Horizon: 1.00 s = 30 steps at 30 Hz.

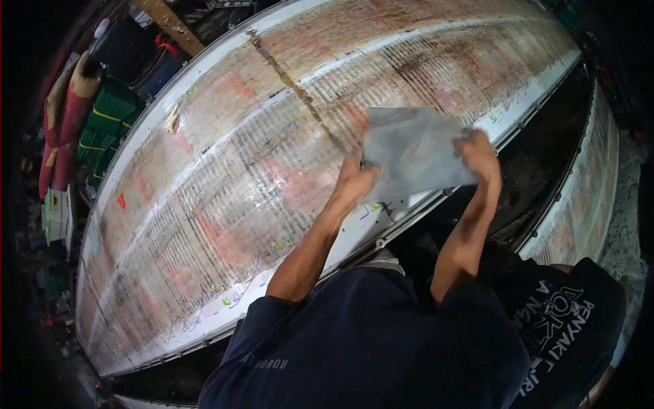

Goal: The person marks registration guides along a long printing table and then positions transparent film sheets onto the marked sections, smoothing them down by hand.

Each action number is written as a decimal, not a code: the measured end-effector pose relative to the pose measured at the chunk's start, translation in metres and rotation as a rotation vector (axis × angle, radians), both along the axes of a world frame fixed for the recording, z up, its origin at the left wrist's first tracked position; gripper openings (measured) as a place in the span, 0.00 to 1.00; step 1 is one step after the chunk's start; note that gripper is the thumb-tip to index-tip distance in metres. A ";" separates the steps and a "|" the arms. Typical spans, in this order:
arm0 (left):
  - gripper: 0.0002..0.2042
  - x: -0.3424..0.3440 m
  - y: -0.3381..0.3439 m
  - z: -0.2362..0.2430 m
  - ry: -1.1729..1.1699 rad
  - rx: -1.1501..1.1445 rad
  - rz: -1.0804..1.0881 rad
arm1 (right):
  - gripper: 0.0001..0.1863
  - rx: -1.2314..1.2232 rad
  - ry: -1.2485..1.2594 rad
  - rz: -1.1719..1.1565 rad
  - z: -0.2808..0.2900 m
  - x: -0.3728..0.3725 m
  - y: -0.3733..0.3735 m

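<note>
Grey translucent plastic bag: flat, rectangular, mid-frame above the desk. Green stacked packages: far left.

long stained print table | green stacks left | dim light

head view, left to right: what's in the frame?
Red rolled bundles → green stack → long printed work table → left hand → grey sheet held in both hands → right hand.
</note>
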<state>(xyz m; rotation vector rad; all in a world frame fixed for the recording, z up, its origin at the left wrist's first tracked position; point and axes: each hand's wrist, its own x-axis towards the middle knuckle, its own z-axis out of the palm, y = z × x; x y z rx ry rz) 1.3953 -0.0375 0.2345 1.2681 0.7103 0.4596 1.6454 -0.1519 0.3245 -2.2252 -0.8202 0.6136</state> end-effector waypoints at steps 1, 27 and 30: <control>0.29 0.017 0.008 0.015 0.012 0.003 0.003 | 0.16 0.024 -0.023 0.057 0.025 0.013 0.010; 0.39 0.113 -0.043 -0.172 0.665 0.456 -0.257 | 0.29 -0.564 -0.260 -0.400 -0.224 0.033 -0.046; 0.41 0.116 -0.051 -0.161 0.675 0.465 -0.266 | 0.28 -0.570 -0.268 -0.411 -0.224 0.033 -0.051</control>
